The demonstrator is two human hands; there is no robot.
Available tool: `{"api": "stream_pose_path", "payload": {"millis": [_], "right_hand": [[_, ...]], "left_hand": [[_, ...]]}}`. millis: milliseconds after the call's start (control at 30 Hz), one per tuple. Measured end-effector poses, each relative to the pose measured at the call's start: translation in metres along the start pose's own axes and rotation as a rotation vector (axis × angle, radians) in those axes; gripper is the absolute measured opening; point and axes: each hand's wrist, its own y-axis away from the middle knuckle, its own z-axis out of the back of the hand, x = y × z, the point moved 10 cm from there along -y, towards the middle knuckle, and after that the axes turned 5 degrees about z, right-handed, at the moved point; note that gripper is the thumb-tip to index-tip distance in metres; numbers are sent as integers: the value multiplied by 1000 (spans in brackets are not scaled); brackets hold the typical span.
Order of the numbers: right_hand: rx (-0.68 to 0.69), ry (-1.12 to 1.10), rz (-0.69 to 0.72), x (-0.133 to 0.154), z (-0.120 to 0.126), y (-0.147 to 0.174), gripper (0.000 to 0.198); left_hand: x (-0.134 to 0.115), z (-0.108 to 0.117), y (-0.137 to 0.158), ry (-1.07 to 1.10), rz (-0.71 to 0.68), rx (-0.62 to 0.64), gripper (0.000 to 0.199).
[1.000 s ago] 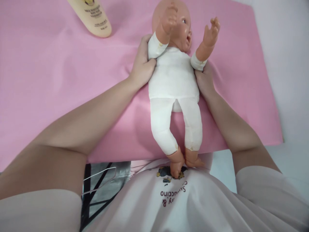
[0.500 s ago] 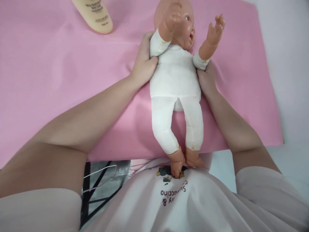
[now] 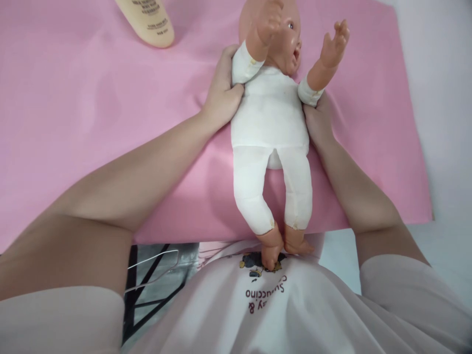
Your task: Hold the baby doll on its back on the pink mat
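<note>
Both hands (image 3: 221, 96) around white-bodied, bare-headed baby doll (image 3: 271, 113), arms raised

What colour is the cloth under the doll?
Plain pink cloth, no pattern, under the white-bodied plastic baby doll; the head view shows it.

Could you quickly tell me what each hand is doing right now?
Left hand: closed on the baby doll, under its arm.
Right hand: holding the doll's other side.

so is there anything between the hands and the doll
Nothing visible. The left hand presses directly against the doll at its side under the arm, and the right hand touches its other side. The bottle lies apart on the pink cloth.
</note>
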Motion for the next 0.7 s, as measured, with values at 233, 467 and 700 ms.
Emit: {"api": "stream_pose_path", "payload": {"millis": [233, 467, 700], "right_hand": [[-7, -14, -16, 0, -1, 0, 33], [8, -20, -14, -4, -1, -3, 44], [27, -2, 35, -7, 0, -9, 46]], "left_hand": [[6, 1, -2, 4, 0, 47, 98], [-7, -3, -2, -2, 79, 14, 85], [-19, -4, -6, -60, 80, 76, 92]]}}
